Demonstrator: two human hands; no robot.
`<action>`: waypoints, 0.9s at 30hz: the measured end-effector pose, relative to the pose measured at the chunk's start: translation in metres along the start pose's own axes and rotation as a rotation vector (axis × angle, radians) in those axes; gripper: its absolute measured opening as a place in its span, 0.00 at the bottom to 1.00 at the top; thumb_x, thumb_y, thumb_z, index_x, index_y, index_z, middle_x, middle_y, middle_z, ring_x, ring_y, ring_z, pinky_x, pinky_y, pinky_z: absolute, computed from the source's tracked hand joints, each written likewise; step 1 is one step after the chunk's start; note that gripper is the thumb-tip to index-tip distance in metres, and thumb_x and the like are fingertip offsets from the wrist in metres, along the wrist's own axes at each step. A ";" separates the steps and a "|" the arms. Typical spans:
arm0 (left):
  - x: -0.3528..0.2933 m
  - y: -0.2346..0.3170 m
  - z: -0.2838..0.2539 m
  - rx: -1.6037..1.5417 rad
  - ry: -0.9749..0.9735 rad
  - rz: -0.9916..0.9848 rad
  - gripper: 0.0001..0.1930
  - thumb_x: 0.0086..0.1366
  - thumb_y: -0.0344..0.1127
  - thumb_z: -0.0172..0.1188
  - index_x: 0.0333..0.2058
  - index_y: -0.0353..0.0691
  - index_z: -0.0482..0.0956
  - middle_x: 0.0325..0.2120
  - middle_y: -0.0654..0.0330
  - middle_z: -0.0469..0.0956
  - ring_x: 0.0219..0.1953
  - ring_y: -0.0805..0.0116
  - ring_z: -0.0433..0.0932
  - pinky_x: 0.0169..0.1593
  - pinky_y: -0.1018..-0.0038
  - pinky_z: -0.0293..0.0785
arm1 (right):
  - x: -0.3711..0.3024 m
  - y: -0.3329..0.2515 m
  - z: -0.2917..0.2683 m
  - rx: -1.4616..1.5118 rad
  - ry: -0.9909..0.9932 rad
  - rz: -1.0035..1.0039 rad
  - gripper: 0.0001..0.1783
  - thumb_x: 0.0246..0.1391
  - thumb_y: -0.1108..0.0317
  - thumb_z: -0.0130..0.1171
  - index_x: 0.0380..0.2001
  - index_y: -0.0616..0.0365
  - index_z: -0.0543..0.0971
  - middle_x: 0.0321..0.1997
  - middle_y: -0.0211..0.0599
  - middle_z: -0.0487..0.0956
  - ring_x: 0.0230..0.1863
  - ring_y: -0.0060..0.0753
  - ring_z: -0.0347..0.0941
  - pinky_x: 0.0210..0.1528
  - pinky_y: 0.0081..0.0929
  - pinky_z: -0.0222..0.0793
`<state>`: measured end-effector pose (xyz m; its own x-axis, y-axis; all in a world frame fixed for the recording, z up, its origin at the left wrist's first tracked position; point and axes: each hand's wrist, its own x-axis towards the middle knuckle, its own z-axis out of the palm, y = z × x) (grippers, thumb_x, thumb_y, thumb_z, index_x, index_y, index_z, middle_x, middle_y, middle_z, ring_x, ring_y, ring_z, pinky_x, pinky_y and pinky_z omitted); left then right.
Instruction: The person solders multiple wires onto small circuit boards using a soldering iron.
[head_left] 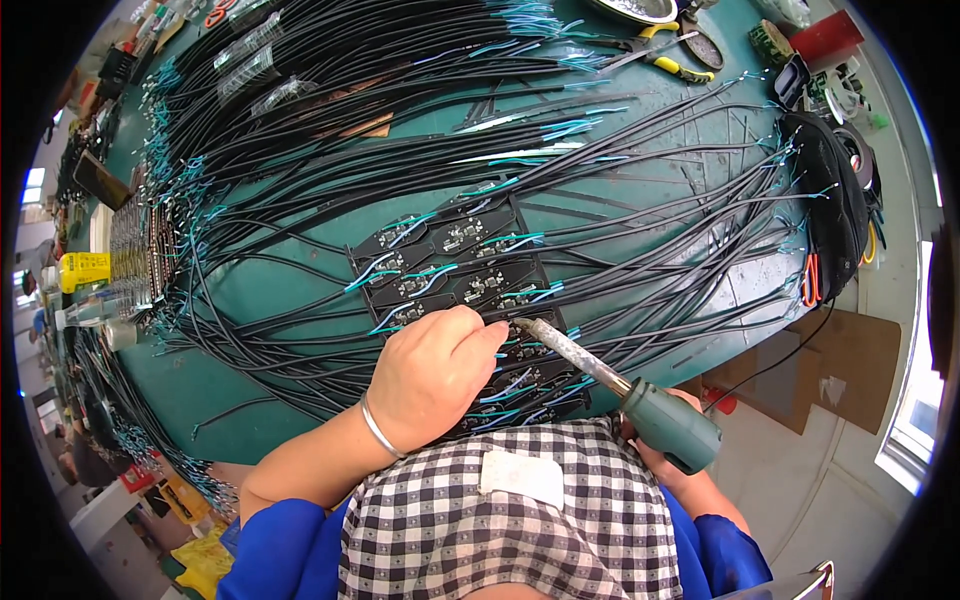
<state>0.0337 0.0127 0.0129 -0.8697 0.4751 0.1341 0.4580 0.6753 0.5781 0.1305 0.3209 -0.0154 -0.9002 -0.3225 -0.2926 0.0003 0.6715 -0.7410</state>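
Note:
Black circuit boards [465,235], joined in a panel, lie on the green table in front of me, with cables and thin blue, white and green wires on them. My left hand [435,365], a silver bangle at its wrist, is closed over the panel's lower left part. Its thumb and fingertips pinch close to the board; whatever is between them is hidden. My right hand [657,458] is wrapped round the green handle of a soldering iron [672,428], which partly covers it. The iron's whitish barrel slants up and left, its tip beside my left fingertips at the board.
Black cables [690,220] fan out to the right, and a thick cable bundle [330,80] lies at the far left. Yellow-handled pliers [682,70] are at the back. A black pouch [828,200] and orange-handled scissors [811,280] sit by the right edge. A yellow container [85,270] stands left.

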 end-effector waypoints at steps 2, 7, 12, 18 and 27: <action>0.000 0.000 0.000 0.000 -0.001 0.000 0.19 0.41 0.22 0.65 0.37 0.36 0.79 0.29 0.58 0.73 0.28 0.62 0.75 0.31 0.71 0.74 | 0.003 0.000 0.002 -0.101 0.079 -0.158 0.18 0.39 0.65 0.63 0.38 0.54 0.80 0.40 0.39 0.78 0.40 0.44 0.75 0.41 0.35 0.72; 0.002 0.001 -0.001 -0.008 0.003 -0.016 0.17 0.42 0.22 0.65 0.36 0.35 0.79 0.27 0.58 0.73 0.27 0.62 0.75 0.30 0.71 0.74 | 0.003 0.001 0.001 -0.142 0.076 -0.183 0.18 0.40 0.64 0.63 0.38 0.55 0.79 0.40 0.39 0.78 0.40 0.44 0.75 0.41 0.34 0.73; 0.003 0.001 -0.001 -0.021 0.008 -0.016 0.16 0.43 0.23 0.65 0.35 0.35 0.79 0.27 0.58 0.74 0.26 0.62 0.75 0.30 0.71 0.74 | 0.005 -0.004 -0.002 0.174 0.027 -0.037 0.20 0.41 0.63 0.63 0.40 0.57 0.78 0.41 0.38 0.79 0.39 0.42 0.77 0.42 0.32 0.73; 0.002 0.002 -0.001 -0.008 0.002 -0.015 0.16 0.43 0.23 0.65 0.35 0.35 0.79 0.27 0.58 0.74 0.27 0.62 0.75 0.30 0.71 0.73 | 0.008 -0.005 -0.005 -0.100 0.024 -0.225 0.25 0.40 0.63 0.64 0.44 0.59 0.75 0.40 0.37 0.80 0.38 0.39 0.78 0.42 0.30 0.73; 0.002 0.001 -0.002 -0.001 -0.012 -0.016 0.17 0.42 0.23 0.65 0.35 0.35 0.79 0.27 0.59 0.74 0.27 0.62 0.75 0.30 0.72 0.73 | 0.007 -0.030 -0.022 0.526 0.027 0.266 0.12 0.45 0.72 0.57 0.36 0.60 0.77 0.31 0.33 0.82 0.32 0.30 0.78 0.43 0.28 0.69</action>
<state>0.0322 0.0126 0.0154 -0.8745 0.4711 0.1154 0.4441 0.6820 0.5810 0.1145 0.3129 0.0179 -0.8501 -0.1668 -0.4995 0.4377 0.3034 -0.8464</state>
